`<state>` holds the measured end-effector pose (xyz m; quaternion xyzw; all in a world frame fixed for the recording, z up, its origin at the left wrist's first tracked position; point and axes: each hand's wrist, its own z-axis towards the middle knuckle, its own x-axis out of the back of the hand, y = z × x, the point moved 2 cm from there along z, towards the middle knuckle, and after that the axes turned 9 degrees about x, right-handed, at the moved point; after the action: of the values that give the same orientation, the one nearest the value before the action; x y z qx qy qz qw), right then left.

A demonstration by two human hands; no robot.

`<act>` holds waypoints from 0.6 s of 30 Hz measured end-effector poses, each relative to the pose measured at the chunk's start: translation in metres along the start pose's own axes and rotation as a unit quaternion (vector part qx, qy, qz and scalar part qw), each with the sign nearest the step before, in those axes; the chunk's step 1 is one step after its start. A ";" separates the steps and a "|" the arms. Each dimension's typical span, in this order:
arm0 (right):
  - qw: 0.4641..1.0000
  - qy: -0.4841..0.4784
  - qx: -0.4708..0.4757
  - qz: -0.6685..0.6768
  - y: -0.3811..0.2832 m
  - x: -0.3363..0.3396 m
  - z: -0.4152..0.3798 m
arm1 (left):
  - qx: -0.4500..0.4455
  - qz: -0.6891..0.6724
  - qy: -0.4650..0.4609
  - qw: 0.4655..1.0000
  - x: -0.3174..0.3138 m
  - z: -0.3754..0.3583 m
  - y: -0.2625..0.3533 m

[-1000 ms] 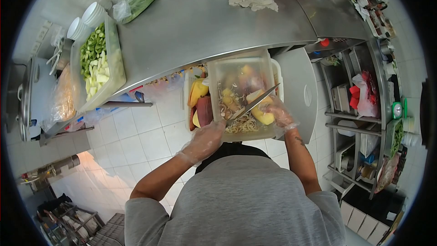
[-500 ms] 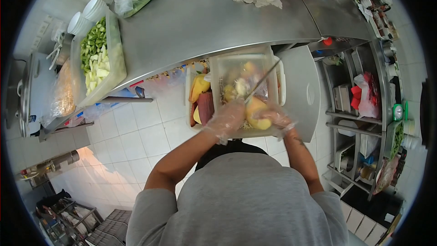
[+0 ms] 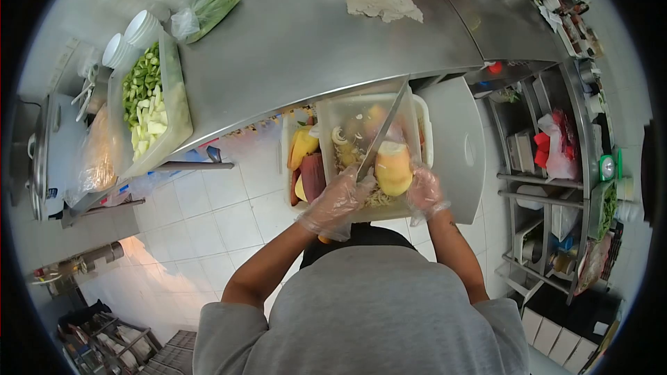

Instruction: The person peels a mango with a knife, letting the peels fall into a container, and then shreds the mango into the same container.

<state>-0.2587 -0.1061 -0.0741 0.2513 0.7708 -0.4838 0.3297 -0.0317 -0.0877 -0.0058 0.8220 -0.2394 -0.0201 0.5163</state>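
In my gloved left hand (image 3: pixel 340 198) is a long knife (image 3: pixel 385 125), its blade pointing up and away across a translucent tub (image 3: pixel 325 114). The end of its orange handle shows below the wrist. My gloved right hand (image 3: pixel 425 191) grips the right side of a large, oblong yellow fruit or vegetable (image 3: pixel 394 170) with a pale, flat cut top. The piece stands tilted over the near part of the tub, just right of the blade. Inside the tub lie pale peelings (image 3: pixel 347 149) and other yellowish pieces.
Left of the tub, a container holds yellow and dark red-brown produce (image 3: pixel 303 146). A steel counter (image 3: pixel 299 42) runs ahead, bearing a crumpled cloth (image 3: pixel 384 3), a bagged green vegetable (image 3: pixel 208 12) and a bin of chopped vegetables (image 3: pixel 182 107). Steel shelving (image 3: pixel 538 191) stands at right.
The knife has come off the yellow piece and swung left, its blade now steeper. The yellow piece has turned more upright, showing its cut top. My right hand has shifted slightly down its side.
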 end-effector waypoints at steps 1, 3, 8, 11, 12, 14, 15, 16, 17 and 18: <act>1.000 -0.004 0.012 -0.002 0.002 -0.006 0.000 | 0.006 -0.021 -0.010 1.000 0.000 0.002 0.002; 0.996 0.038 0.011 0.078 0.007 -0.018 -0.002 | 0.008 -0.058 -0.027 0.998 -0.001 0.004 0.005; 0.999 -0.008 0.032 0.028 0.017 0.002 -0.006 | -0.102 -0.084 -0.012 0.991 -0.004 0.015 0.001; 0.999 -0.011 -0.039 -0.034 0.010 -0.003 -0.008 | -0.134 -0.125 -0.022 0.983 -0.008 0.018 -0.004; 0.996 -0.013 -0.067 -0.052 0.006 -0.012 -0.008 | -0.130 -0.146 -0.038 0.980 -0.007 0.018 -0.004; 0.989 -0.027 -0.082 -0.117 -0.007 -0.033 -0.007 | -0.100 -0.036 -0.015 0.994 -0.002 0.017 -0.015; 0.984 -0.037 -0.071 -0.159 -0.013 -0.045 -0.008 | -0.081 0.019 -0.002 0.997 0.002 0.013 -0.015; 0.977 -0.050 -0.059 -0.201 -0.015 -0.052 -0.005 | -0.070 0.044 0.001 0.997 0.005 0.009 -0.014; 0.966 -0.065 -0.057 -0.244 -0.014 -0.053 -0.001 | -0.058 0.070 0.005 0.996 0.009 0.005 -0.012; 0.953 -0.080 -0.056 -0.288 -0.013 -0.055 0.003 | -0.047 0.095 0.009 0.994 0.012 0.000 -0.006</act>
<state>-0.2311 -0.1179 -0.0263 -0.0396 0.8073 -0.5329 0.2506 -0.0186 -0.0910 -0.0082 0.7703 -0.3105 0.0255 0.5565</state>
